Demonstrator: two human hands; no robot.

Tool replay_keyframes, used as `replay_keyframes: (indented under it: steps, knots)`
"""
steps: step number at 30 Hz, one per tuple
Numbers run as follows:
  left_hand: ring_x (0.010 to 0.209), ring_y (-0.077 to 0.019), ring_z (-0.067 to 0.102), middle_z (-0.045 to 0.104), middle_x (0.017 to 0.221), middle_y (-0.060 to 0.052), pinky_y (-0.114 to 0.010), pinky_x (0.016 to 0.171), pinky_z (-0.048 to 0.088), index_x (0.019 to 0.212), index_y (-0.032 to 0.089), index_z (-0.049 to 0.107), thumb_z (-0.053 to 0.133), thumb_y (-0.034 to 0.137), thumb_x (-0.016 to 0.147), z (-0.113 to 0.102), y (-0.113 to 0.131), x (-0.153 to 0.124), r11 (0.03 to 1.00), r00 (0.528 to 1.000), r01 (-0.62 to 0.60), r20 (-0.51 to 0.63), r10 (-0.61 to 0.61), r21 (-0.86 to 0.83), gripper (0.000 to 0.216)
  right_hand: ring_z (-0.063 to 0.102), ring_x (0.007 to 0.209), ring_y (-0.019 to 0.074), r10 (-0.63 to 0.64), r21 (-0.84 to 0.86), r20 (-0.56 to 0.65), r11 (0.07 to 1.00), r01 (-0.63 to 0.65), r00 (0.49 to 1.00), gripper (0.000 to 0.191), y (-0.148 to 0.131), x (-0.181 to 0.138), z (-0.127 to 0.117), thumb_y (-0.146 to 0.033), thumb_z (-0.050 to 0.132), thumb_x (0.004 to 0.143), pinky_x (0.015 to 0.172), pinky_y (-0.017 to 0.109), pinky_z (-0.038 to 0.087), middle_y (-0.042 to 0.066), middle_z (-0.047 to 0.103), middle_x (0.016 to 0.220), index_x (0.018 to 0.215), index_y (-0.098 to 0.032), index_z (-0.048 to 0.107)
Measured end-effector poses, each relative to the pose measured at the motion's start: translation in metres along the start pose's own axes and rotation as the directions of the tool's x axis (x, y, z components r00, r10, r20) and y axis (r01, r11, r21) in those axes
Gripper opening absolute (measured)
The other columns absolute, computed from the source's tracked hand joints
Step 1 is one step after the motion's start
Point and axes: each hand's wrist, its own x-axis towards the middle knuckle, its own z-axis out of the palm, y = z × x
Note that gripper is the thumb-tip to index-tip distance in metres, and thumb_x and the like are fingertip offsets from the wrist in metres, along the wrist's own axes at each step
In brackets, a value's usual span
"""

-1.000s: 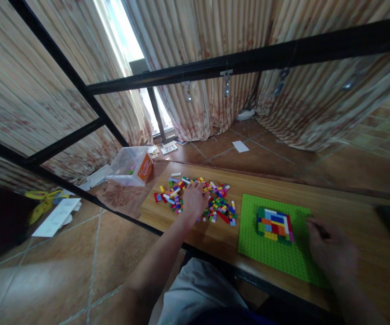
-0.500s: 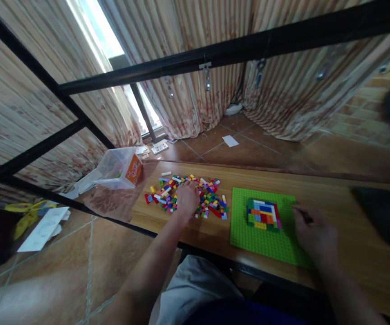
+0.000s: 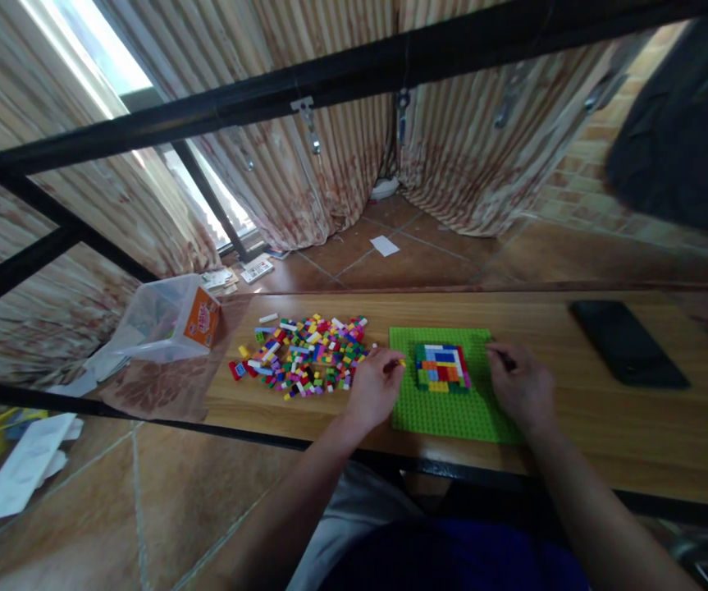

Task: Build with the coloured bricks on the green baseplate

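My left hand [image 3: 376, 384] is over the left edge of the green baseplate [image 3: 445, 420], its fingers pinched on a small yellow brick [image 3: 401, 362]. Near the middle of the plate sits a low block of joined bricks [image 3: 443, 368] in white, blue, orange, red, yellow and green. My right hand [image 3: 521, 384] rests at the plate's right edge with fingers curled closed; what they hold, if anything, is hidden. A pile of loose, many-coloured bricks [image 3: 313, 353] lies on the wooden table, left of my left hand.
A black phone-like slab [image 3: 628, 341] lies on the table [image 3: 581, 419] at the right. Off its left end stands a clear plastic bin [image 3: 160, 316] with an orange label. Black metal bars [image 3: 236, 107] cross above, in front of curtains. Papers [image 3: 21, 468] lie on the floor.
My left hand has left the brick pile and moved right to the baseplate, now with a yellow brick. My right hand stays closed at the plate's right edge. The view has turned right.
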Motion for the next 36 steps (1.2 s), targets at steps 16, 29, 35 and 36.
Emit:
replay_keyframes:
  steps: [16, 29, 35, 36]
  knots:
    - [0.092, -0.0161, 0.066, 0.07, 0.094, -0.003, -0.029, 0.087, 0.053, 0.094, 0.019, 0.069, 0.058, 0.002, 0.081, 0.021, -0.007, 0.013, 0.996, 0.993, -0.086, 0.086, 0.083, 0.028, 0.023, 0.064, 0.075, 0.0202, 0.009, 0.009, 0.009, 1.0, -0.009, 1.0, 0.024, 0.002, 0.0, 0.001, -0.035, 0.052, 0.086, 0.072, 0.034, 0.051, 0.008, 0.071, 0.086, 0.089, -0.019, 0.07]
    - [0.094, -0.0176, 0.067, 0.07, 0.102, -0.006, -0.032, 0.088, 0.055, 0.115, 0.017, 0.063, 0.055, 0.003, 0.083, 0.023, -0.006, 0.015, 0.981, 0.986, -0.091, 0.152, 0.064, 0.174, 0.036, 0.063, 0.074, 0.0197, 0.009, 0.032, 0.01, 0.999, -0.01, 1.0, 0.026, 0.003, 0.0, 0.001, -0.036, 0.052, 0.086, 0.071, 0.034, 0.05, 0.008, 0.07, 0.085, 0.089, -0.018, 0.07]
    - [0.097, -0.0179, 0.068, 0.071, 0.11, -0.008, -0.034, 0.091, 0.056, 0.125, 0.018, 0.057, 0.051, 0.004, 0.085, 0.026, -0.005, 0.012, 0.979, 0.99, -0.061, 0.136, 0.035, 0.195, 0.043, 0.064, 0.075, 0.0199, 0.004, 0.027, 0.002, 1.0, -0.004, 1.0, 0.026, 0.004, 0.0, 0.002, -0.036, 0.051, 0.086, 0.071, 0.034, 0.05, 0.008, 0.07, 0.085, 0.088, -0.019, 0.07]
    - [0.098, -0.0181, 0.068, 0.071, 0.111, -0.008, -0.034, 0.091, 0.056, 0.126, 0.018, 0.056, 0.05, 0.004, 0.086, 0.026, -0.004, 0.012, 0.978, 0.991, -0.056, 0.131, 0.03, 0.203, 0.043, 0.064, 0.075, 0.0199, -0.002, 0.027, 0.0, 1.0, 0.002, 1.0, 0.026, 0.004, 0.0, 0.002, -0.036, 0.051, 0.086, 0.071, 0.034, 0.051, 0.008, 0.07, 0.085, 0.088, -0.018, 0.07]
